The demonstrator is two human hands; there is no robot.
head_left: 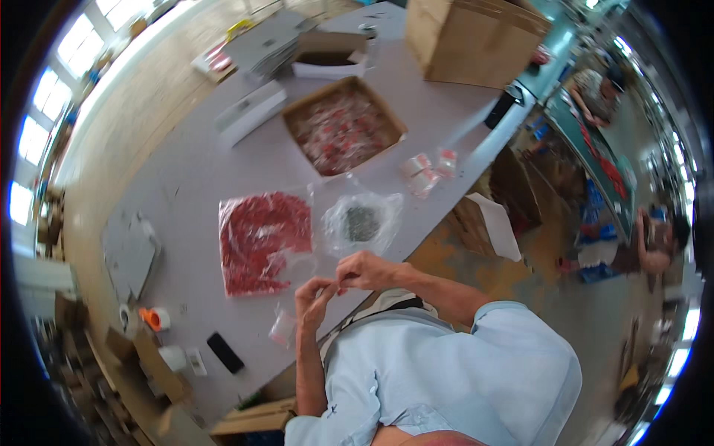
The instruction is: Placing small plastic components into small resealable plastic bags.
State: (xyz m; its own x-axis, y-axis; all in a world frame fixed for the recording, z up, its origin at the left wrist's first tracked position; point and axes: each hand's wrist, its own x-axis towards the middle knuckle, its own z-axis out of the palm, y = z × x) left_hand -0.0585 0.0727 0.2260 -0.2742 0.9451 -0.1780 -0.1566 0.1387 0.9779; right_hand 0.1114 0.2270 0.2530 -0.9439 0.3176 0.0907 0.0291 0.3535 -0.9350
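My left hand [314,299] and my right hand [366,271] meet at the table's near edge, fingertips pinched close together. A tiny red bit shows just under the fingers; what they hold is mostly hidden and too small to name. Beyond my left hand lies a clear plastic bag of small red pieces [264,241], spread flat. Right of it, just past my right hand, is an open clear bag holding small dark grey-green pieces [362,223]. A small clear packet with red in it [282,327] lies beside my left wrist.
An open cardboard box [296,141] holds many small red-and-clear packets; a few packets [422,178] lie to its right. Behind are a white box [251,113], a smaller open box [331,68] and a large carton [480,44]. A black phone [224,352] and orange tape roll [155,319] lie left.
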